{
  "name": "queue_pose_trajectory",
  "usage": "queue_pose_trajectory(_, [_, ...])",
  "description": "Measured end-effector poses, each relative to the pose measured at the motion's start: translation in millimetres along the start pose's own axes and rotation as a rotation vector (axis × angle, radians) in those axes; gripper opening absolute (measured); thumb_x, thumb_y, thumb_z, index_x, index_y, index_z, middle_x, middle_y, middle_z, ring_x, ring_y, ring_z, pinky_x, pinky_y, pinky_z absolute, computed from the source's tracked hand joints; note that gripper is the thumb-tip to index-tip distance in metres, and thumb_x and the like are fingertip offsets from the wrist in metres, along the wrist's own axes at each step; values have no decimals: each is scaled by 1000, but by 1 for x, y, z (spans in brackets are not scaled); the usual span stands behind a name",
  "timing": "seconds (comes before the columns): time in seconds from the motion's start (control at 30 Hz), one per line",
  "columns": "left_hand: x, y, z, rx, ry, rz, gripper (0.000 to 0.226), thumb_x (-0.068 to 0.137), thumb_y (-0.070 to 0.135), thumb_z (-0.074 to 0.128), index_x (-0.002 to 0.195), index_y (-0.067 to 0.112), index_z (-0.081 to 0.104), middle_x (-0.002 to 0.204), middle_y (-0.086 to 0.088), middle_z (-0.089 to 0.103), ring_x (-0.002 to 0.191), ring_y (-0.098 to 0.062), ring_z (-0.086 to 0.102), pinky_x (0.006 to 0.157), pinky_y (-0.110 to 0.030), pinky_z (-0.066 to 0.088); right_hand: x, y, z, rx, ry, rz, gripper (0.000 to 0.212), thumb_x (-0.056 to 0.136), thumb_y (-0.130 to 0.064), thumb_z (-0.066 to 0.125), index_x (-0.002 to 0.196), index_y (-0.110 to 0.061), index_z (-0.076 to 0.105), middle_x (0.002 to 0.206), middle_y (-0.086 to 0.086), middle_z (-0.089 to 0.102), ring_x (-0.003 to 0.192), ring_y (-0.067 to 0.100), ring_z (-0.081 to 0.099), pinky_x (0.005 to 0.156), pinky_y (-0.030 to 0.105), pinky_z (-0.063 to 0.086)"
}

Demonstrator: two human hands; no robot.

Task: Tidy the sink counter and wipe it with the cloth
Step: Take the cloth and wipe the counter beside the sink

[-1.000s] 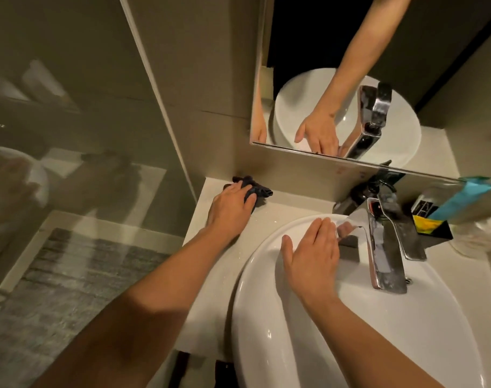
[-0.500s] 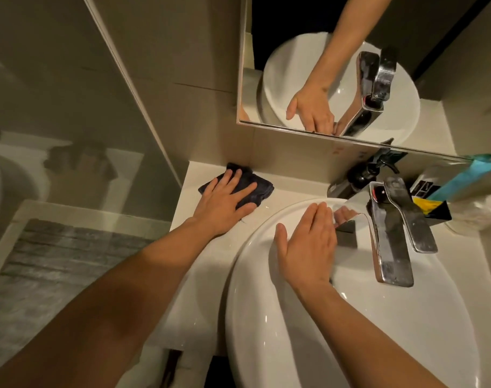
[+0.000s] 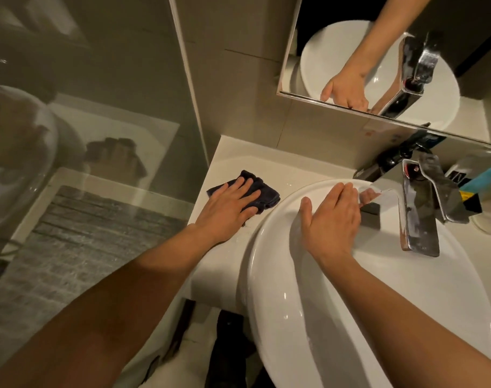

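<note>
A dark navy cloth (image 3: pixel 266 193) lies flat on the pale counter (image 3: pixel 233 163), left of the white basin (image 3: pixel 364 303). My left hand (image 3: pixel 227 208) presses palm-down on the cloth, fingers spread, covering most of it. My right hand (image 3: pixel 332 219) rests flat on the basin's rim, fingers together, beside the chrome tap (image 3: pixel 417 208). It holds nothing.
A glass shower partition (image 3: pixel 93 135) stands right at the counter's left edge. A mirror (image 3: pixel 378 51) hangs on the wall behind. A dark pump bottle (image 3: pixel 389 161) and a holder with a blue and yellow item (image 3: pixel 473 189) stand at the back right.
My left hand has slid the cloth from the back corner of the counter toward me along the basin's side. The right hand has stayed on the rim.
</note>
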State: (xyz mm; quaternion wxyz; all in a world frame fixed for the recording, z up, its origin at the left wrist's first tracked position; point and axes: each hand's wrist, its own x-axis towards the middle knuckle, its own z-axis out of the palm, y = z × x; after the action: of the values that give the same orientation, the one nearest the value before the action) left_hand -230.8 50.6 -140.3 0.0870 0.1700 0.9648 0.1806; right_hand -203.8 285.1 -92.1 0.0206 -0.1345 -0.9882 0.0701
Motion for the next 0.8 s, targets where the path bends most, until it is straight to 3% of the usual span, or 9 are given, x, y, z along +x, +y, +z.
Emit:
queue_pose_trajectory(0.27, [-82, 18, 9, -42, 25, -60, 46, 106, 41, 35, 151, 32, 40, 165, 4, 24, 155, -14, 11, 125, -40, 13, -1, 2, -1, 40, 28, -31, 83, 100, -54, 33, 155, 7, 20, 163, 28, 21, 153, 40, 16, 125, 50, 15])
queue_pose_trajectory(0.8, [-208, 50, 46, -153, 152, -128, 40, 98, 31, 51, 136, 30, 59, 157, 6, 41, 151, -10, 25, 121, -38, 21, 3, 8, 7, 83, 19, -36, 92, 97, -62, 21, 157, 7, 13, 165, 28, 14, 155, 39, 11, 125, 49, 10])
